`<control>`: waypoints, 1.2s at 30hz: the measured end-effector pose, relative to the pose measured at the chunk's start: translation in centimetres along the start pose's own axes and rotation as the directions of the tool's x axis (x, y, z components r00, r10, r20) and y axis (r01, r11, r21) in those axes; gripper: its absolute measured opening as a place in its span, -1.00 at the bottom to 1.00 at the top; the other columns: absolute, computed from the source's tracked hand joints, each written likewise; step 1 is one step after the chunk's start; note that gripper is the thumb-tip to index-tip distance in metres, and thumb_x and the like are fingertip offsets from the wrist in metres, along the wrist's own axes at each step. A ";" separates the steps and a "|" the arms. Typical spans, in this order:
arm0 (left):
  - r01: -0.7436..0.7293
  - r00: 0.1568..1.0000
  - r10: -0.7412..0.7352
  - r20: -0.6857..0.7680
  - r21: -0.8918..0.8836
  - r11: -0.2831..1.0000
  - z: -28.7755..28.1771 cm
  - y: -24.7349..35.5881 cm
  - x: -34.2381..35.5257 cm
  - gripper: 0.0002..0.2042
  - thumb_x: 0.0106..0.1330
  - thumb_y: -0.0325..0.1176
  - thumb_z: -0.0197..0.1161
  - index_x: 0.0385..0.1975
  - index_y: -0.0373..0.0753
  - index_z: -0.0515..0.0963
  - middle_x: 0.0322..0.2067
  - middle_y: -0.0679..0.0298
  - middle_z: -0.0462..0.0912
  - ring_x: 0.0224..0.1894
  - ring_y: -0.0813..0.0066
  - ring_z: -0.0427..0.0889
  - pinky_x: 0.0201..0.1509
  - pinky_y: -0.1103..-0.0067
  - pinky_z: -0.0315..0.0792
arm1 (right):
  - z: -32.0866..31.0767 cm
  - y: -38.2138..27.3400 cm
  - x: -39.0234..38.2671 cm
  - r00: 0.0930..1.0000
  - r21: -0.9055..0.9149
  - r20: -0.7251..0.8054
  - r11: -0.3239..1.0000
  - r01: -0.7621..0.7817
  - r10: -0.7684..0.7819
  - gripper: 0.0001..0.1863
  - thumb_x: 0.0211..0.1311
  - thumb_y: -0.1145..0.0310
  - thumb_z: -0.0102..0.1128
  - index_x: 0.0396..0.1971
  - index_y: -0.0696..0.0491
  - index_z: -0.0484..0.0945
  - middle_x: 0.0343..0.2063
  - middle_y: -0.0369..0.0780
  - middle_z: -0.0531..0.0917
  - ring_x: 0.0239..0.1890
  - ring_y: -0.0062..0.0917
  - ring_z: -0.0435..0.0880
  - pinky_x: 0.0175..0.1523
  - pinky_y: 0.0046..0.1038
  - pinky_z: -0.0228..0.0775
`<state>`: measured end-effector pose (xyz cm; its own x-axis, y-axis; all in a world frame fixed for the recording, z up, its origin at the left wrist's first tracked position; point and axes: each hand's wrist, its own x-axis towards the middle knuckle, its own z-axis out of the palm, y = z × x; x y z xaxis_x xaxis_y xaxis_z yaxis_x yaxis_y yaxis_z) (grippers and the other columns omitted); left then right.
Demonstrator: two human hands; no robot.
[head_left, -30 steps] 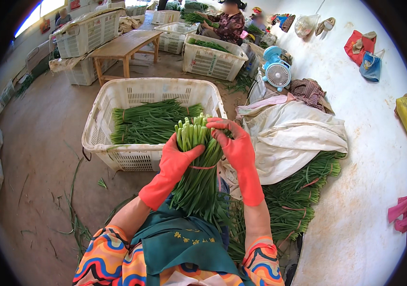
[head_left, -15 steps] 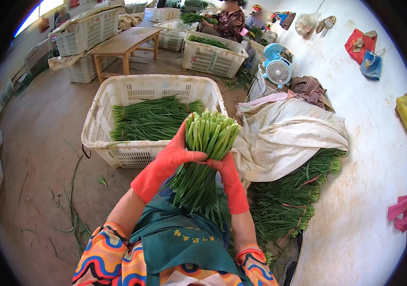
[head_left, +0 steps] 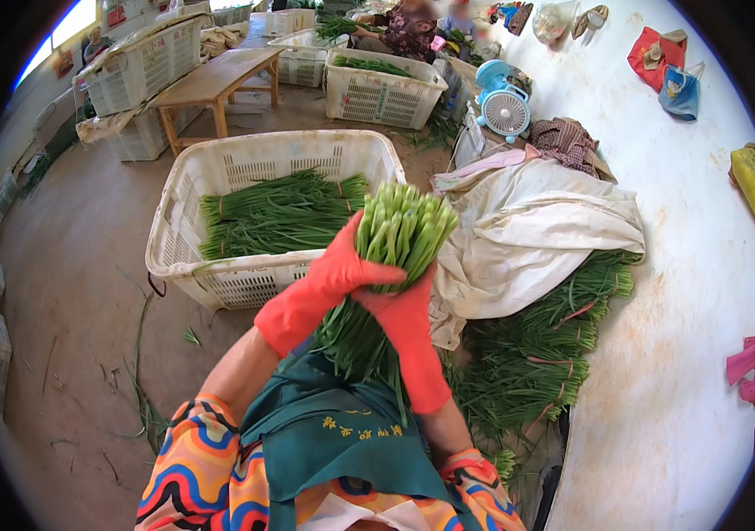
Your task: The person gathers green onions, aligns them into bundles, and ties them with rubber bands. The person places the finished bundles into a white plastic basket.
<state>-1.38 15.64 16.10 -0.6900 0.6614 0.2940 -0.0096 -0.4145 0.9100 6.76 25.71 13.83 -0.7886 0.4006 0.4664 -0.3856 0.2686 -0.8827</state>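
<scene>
A thick bunch of garlic chives (head_left: 400, 232) stands upright in front of me, pale cut ends up and dark green leaves hanging over my apron. My left hand (head_left: 346, 265), in a red rubber glove, wraps round its left side with the thumb across the front. Gloved the same way, my right hand (head_left: 402, 308) closes round the bunch just below, its thumb against the left hand. Behind the bunch is a white plastic crate (head_left: 184, 265) with tied chive bunches (head_left: 280, 212) lying in it.
At my right, more tied chives (head_left: 528, 372) lie partly under a white cloth (head_left: 541, 239), against the white wall. A blue fan (head_left: 505, 111), a wooden bench (head_left: 218, 81) and other crates (head_left: 384, 93) stand farther back. A co-worker (head_left: 404, 31) sits beyond. Loose leaves (head_left: 140, 372) litter the floor at left.
The bunch has shifted a little to the right. My right hand has moved up and inward, and its grip now overlaps my left thumb. My view has shifted slightly.
</scene>
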 end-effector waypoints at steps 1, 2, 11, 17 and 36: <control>0.008 1.000 -0.009 -0.004 -0.065 0.998 0.7 1.4 0.4 -0.15 -0.28 -0.45 0.54 0.14 -0.28 0.25 -0.01 0.24 0.49 0.05 0.47 0.44 0.17 0.51 0.29 | 0.0 -1.2 0.9 0.996 -0.087 0.011 0.992 0.091 -0.091 0.11 -0.41 0.36 0.57 0.16 0.08 -0.07 0.06 -0.16 0.39 0.09 -0.40 0.43 0.15 -0.36 0.31; -0.012 1.000 0.012 -0.009 -0.015 1.000 1.0 2.7 1.1 -0.18 -0.27 -0.45 0.53 0.13 -0.29 0.26 -0.03 0.24 0.50 0.03 0.45 0.47 0.14 0.50 0.33 | -0.3 -2.7 1.8 1.000 -0.110 -0.009 0.994 0.013 -0.015 0.10 -0.42 0.35 0.57 0.15 0.09 -0.04 0.05 -0.16 0.40 0.07 -0.40 0.45 0.12 -0.36 0.34; -0.270 0.942 0.223 -0.251 -0.173 0.947 5.0 4.7 1.1 -0.42 -0.03 -0.45 0.42 0.05 -0.27 0.36 -0.09 0.25 0.54 -0.07 0.44 0.54 0.02 0.51 0.42 | -6.3 -12.6 11.8 0.825 -0.364 0.562 0.880 0.306 -0.055 0.01 -0.55 0.18 0.58 0.07 0.13 0.26 -0.19 -0.03 0.60 -0.09 -0.25 0.60 0.01 -0.36 0.41; -0.005 0.965 -0.092 -0.245 -0.370 0.929 0.0 -4.4 -6.8 -0.49 0.08 -0.41 0.35 0.05 -0.21 0.35 -0.05 0.22 0.50 -0.01 0.36 0.51 0.03 0.40 0.45 | -5.5 -1.9 9.0 0.441 -0.462 0.814 0.881 0.098 0.378 -0.03 -0.51 0.27 0.57 0.09 0.13 0.29 -0.16 -0.10 0.60 -0.09 -0.42 0.57 0.04 -0.43 0.37; -0.296 0.941 -0.192 0.278 0.953 -0.070 -3.2 -0.2 -6.9 0.12 -0.41 -0.08 0.55 0.28 -0.25 0.07 0.22 -0.01 0.20 0.33 0.01 0.06 0.38 0.22 -0.05 | -4.3 3.6 -3.9 0.755 -0.653 0.592 0.717 0.245 0.282 0.19 -0.41 0.10 0.52 0.31 0.06 0.02 0.24 -0.09 0.23 0.33 -0.24 0.09 0.39 -0.23 -0.13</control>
<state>1.07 9.18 12.99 -0.4459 0.8762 0.1831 0.8944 0.4285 0.1278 10.52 28.84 9.08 -0.9876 -0.1407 0.0696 -0.1568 0.8628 -0.4807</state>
